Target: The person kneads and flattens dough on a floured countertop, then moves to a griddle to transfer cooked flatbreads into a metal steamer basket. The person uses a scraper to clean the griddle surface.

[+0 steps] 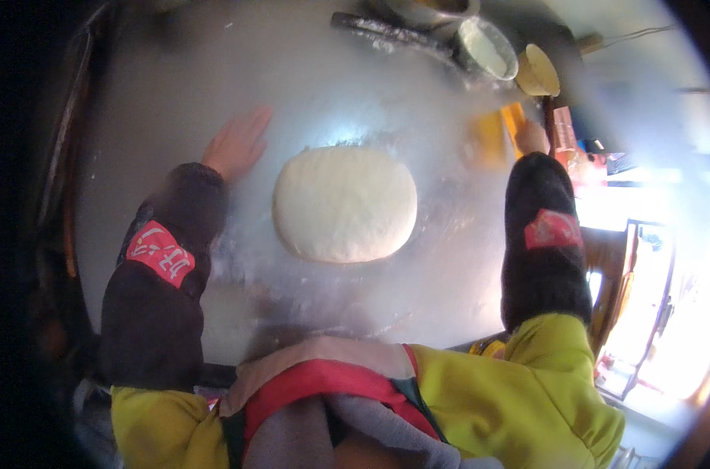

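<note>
A large, smooth, oblong lump of pale dough (344,204) lies on the shiny metal worktop (355,305) in front of me. My left hand (238,143) is stretched out flat over the worktop, left of the dough and apart from it, with nothing in it. Far to the right, beyond the dough, my right hand (532,138) grips a flat orange scraper (513,124). The worktop mirrors the scraper in a yellow blur beside it. Most of my right fingers are hidden from this angle. Dark sleeve covers with red patches wrap both my forearms.
A bowl of white flour (489,51) stands at the back right, beside a tilted yellow bowl (538,71). Near them are a dark, flour-dusted bar (390,36) and a metal pot (434,10). Red packaging (584,168) sits past my right hand.
</note>
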{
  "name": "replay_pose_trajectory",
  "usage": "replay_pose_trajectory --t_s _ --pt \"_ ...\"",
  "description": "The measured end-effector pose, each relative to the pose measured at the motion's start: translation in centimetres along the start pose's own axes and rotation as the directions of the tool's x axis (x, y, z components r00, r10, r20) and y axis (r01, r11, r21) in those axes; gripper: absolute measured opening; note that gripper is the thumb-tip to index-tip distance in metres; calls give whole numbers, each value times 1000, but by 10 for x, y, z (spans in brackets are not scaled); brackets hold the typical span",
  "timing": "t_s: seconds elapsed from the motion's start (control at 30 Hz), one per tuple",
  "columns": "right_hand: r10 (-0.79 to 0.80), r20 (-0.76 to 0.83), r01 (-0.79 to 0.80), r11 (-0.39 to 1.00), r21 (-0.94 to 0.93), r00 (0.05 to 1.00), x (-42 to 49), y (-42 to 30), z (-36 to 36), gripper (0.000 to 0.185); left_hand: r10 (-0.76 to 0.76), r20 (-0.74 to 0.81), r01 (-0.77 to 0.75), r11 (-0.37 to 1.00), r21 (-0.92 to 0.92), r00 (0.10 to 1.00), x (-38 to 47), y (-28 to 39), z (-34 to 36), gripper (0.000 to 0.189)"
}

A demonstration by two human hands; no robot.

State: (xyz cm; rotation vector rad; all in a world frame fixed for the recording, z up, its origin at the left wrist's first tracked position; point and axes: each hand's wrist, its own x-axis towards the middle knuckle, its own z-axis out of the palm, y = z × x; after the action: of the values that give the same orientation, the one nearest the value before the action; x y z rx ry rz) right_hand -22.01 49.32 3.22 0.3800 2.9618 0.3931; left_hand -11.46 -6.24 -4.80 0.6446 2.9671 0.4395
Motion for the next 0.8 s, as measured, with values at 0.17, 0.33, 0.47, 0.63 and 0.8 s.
replay_pose_trajectory --t_s 0.17,0.33,0.47,0.63,0.8 --pt "-161 -52 167 972 167 986 -34 -65 8 30 79 -127 -75 997 37 989 4 -6 2 51" --pt "-683 -36 644 668 373 730 -149 -117 -23 27 95 -90 -100 993 -56 991 8 -6 1 54" --pt "-137 -56 147 910 386 989 -166 -32 -36 24 -35 18 36 999 -3 999 8 -1 0 59" --pt "305 237 -359 903 235 922 -197 10 -15 23 132 -108 -133 991 -5 985 3 -9 1 59" --pt "-291 36 232 824 517 956 -231 -85 -4 26 140 -116 -137 990 40 983 5 -16 6 54"
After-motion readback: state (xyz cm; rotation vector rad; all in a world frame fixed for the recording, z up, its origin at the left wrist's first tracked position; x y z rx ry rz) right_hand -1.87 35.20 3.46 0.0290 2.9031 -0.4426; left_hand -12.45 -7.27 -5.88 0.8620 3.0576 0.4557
